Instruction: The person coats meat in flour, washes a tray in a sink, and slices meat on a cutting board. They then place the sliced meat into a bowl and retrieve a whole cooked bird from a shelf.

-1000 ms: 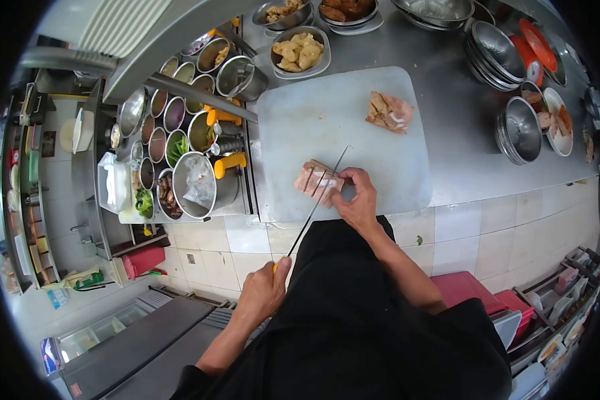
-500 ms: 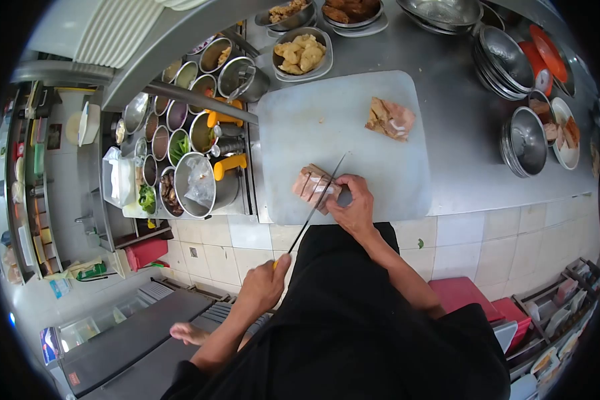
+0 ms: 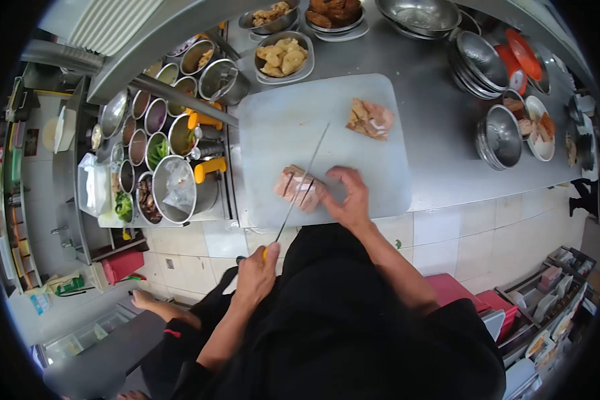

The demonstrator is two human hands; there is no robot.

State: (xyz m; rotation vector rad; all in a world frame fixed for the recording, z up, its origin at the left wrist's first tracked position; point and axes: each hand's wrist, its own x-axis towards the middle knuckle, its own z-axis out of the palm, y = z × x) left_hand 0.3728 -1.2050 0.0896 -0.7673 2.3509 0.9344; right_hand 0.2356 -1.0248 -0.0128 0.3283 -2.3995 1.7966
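Observation:
My left hand [image 3: 257,273] grips a long knife [image 3: 302,180] by its yellow handle. The thin blade slants across a block of pinkish layered meat [image 3: 298,189] with dark cuts between its slices. My right hand [image 3: 349,200] is at the block's right end, thumb tip at the meat, with the other fingers apart from it. Both are over a white cutting board [image 3: 280,120]. A second piece of meat [image 3: 370,120], browned on one side, lies at the board's upper right.
Metal containers of ingredients [image 3: 157,152] crowd the left, beside yellow handles [image 3: 210,169]. Bowls of food [image 3: 285,57] stand behind the board. Stacked metal bowls [image 3: 502,137] are at the right. Another person's arm [image 3: 170,312] reaches in at lower left. A metal rail [image 3: 187,101] crosses overhead.
My right hand's fingers have spread and come away from the meat's top. The knife remains across the block. The view has shifted, and another person has come closer at lower left.

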